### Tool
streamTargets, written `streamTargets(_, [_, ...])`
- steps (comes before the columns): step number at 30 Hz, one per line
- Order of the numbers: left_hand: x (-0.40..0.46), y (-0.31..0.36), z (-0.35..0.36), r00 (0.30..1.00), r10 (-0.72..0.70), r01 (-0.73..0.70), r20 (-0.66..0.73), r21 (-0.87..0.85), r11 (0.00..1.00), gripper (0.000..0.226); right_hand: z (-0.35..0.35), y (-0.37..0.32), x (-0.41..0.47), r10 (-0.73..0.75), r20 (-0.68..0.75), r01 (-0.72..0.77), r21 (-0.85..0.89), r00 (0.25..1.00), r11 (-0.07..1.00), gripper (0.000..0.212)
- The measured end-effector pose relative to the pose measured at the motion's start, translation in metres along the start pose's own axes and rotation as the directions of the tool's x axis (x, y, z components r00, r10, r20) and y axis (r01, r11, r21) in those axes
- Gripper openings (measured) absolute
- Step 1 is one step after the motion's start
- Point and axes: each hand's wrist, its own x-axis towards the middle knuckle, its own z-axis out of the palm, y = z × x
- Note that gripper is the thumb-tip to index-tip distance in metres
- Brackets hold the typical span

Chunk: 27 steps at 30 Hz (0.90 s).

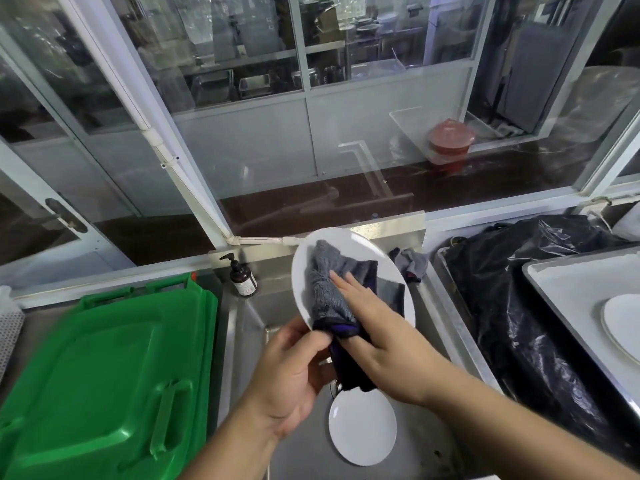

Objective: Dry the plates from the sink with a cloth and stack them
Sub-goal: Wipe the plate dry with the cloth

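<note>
My left hand [287,372] holds the white plate [349,271] tilted over the sink [446,327], its grip on the 6 o'clock rim, exposing its face; my right hand [377,327] presses the grey cloth [329,289] flat-fingered.

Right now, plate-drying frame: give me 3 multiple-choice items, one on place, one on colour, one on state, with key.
1. Where is the second plate?
A in the sink
B on the bin lid
C on the black bag

2. Colour of the bin lid?
A blue
B green
C red

3. What does the right hand do?
A hangs idle
B grips the soap bottle
C presses the cloth on the held plate

Key: A, it lies on the sink floor below the hands; B, plainly green; C, straight fingers lie on the cloth while the left hand holds the plate rim.
</note>
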Motion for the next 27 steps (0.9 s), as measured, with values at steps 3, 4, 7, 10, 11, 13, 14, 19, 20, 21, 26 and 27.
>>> streamTargets(3, [-0.004, -0.005, 0.002, 0.998, -0.004, 0.005, 0.059, -0.005, 1.0, 0.022, -0.01, 0.006, 0.018, -0.097, 0.024, 0.099, -0.086, 0.995, 0.991, 0.076])
streamTargets(4, [-0.006, -0.006, 0.003, 0.998, -0.009, 0.009, 0.069, -0.007, 1.0, 0.021, -0.012, 0.008, 0.025, -0.109, 0.015, 0.11, -0.115, 0.994, 0.987, 0.076])
streamTargets(7, [-0.008, -0.011, 0.007, 0.997, 0.001, 0.0, 0.078, -0.007, 1.0, 0.029, -0.015, 0.014, 0.045, -0.055, -0.089, 0.043, -0.136, 0.994, 0.99, 0.071])
streamTargets(10, [-0.007, -0.015, 0.009, 0.996, 0.037, -0.04, 0.083, 0.026, 0.999, 0.034, -0.013, 0.02, 0.056, 0.099, -0.212, -0.108, -0.03, 0.972, 0.994, 0.068])
streamTargets(11, [-0.006, -0.016, 0.009, 0.995, 0.048, -0.051, 0.084, 0.04, 0.998, 0.033, -0.011, 0.021, 0.058, 0.161, -0.241, -0.158, 0.034, 0.957, 0.987, 0.068])
streamTargets(13, [-0.004, -0.018, 0.009, 0.994, 0.07, -0.079, 0.089, 0.095, 0.992, 0.032, -0.006, 0.021, 0.058, 0.298, -0.292, -0.253, 0.182, 0.909, 0.95, 0.066])
streamTargets(14, [-0.003, -0.02, 0.009, 0.993, 0.078, -0.09, 0.085, 0.146, 0.985, 0.034, -0.002, 0.02, 0.058, 0.373, -0.306, -0.298, 0.264, 0.876, 0.917, 0.064])
streamTargets(19, [-0.003, -0.023, 0.008, 0.982, 0.149, -0.187, 0.114, 0.634, 0.75, 0.063, 0.009, 0.012, 0.055, 0.731, 0.01, -0.354, 0.879, 0.683, 0.319, 0.037])
streamTargets(20, [-0.004, -0.023, 0.006, 0.982, 0.149, -0.188, 0.117, 0.7, 0.689, 0.071, 0.007, 0.012, 0.052, 0.727, 0.088, -0.327, 0.925, 0.681, 0.194, 0.03])
streamTargets(21, [-0.004, -0.023, 0.004, 0.982, 0.143, -0.185, 0.121, 0.753, 0.632, 0.076, 0.006, 0.012, 0.05, 0.716, 0.139, -0.303, 0.947, 0.685, 0.106, 0.027])
streamTargets(26, [-0.004, -0.016, 0.002, 0.979, 0.16, -0.174, 0.126, 0.924, 0.34, 0.086, -0.002, 0.011, 0.038, 0.63, 0.148, -0.161, 0.986, 0.762, -0.036, 0.047])
streamTargets(27, [-0.003, -0.013, 0.001, 0.971, 0.193, -0.193, 0.143, 0.942, 0.276, 0.087, -0.004, 0.01, 0.035, 0.603, 0.136, -0.144, 0.989, 0.786, -0.035, 0.048])
